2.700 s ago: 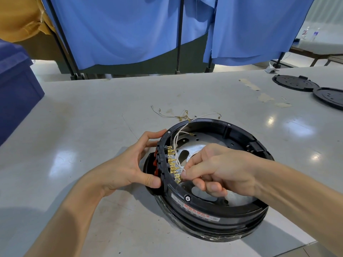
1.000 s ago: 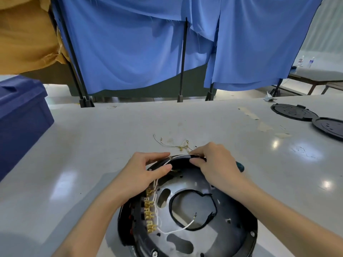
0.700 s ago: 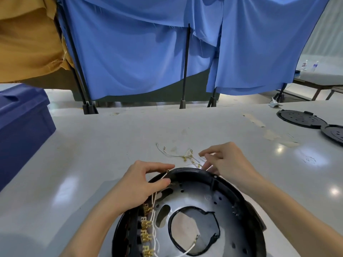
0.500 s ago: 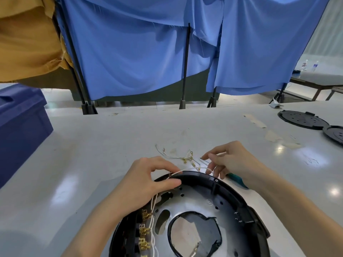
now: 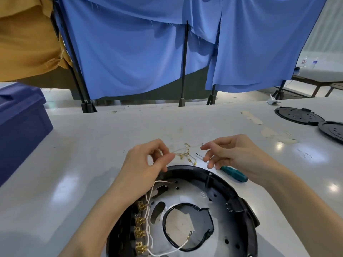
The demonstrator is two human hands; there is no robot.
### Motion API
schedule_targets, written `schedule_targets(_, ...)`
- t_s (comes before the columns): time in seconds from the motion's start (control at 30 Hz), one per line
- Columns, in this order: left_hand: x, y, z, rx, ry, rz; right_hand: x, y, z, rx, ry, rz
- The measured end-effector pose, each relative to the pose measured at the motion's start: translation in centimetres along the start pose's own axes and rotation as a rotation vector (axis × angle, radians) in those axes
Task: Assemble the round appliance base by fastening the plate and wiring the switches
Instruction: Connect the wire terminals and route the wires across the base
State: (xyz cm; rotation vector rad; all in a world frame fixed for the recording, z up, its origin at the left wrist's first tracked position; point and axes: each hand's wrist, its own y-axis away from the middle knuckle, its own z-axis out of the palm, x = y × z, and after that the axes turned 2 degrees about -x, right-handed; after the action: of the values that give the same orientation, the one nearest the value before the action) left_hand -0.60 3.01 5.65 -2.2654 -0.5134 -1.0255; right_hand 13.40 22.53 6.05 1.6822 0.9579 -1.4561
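Note:
The round black appliance base (image 5: 239, 203) lies flat at the bottom centre, with the silver metal plate (image 5: 187, 193) inside it. Brass switch terminals (image 5: 140, 217) line its left inner wall, and white wires (image 5: 148, 199) run from them. A bundle of loose thin wires with brass ends (image 5: 185, 154) lies on the table just beyond the base. My left hand (image 5: 144, 162) pinches one thin wire of that bundle. My right hand (image 5: 232, 153) hovers at the bundle's right side with fingers apart, above a teal-handled screwdriver (image 5: 233, 174).
A blue plastic bin (image 5: 20, 127) stands at the left edge. Two black round covers (image 5: 298, 115) (image 5: 332, 129) lie at the far right. Blue curtains on black stands (image 5: 182, 71) close off the table's far side. Tape scraps (image 5: 267, 131) stick to the table.
The base went from tilted to lying flat. Both hands left its rim and moved out to the loose wire bundle; my left hand now pinches a wire.

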Motion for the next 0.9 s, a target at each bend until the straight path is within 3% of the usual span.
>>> schedule_targets(0.1,0.3,0.2,0.1,-0.027,0.023,-0.019,0.0,0.2,0.4,-0.113,-0.153,-0.033)
schedule_targets(0.3,0.9,0.3,-0.3,-0.051,0.035,-0.020,-0.6,0.4,0.9,-0.130,-0.335,-0.133)
schedule_targets(0.53,4.4,-0.2,0.0,-0.104,0.017,0.144,-1.5,1.1,1.7,-0.235,-0.223,-0.248)
schedule_targets(0.9,3.4,0.4,-0.3,-0.089,0.270,-0.002,-1.1,1.5,1.0,-0.232,-0.219,-0.246)
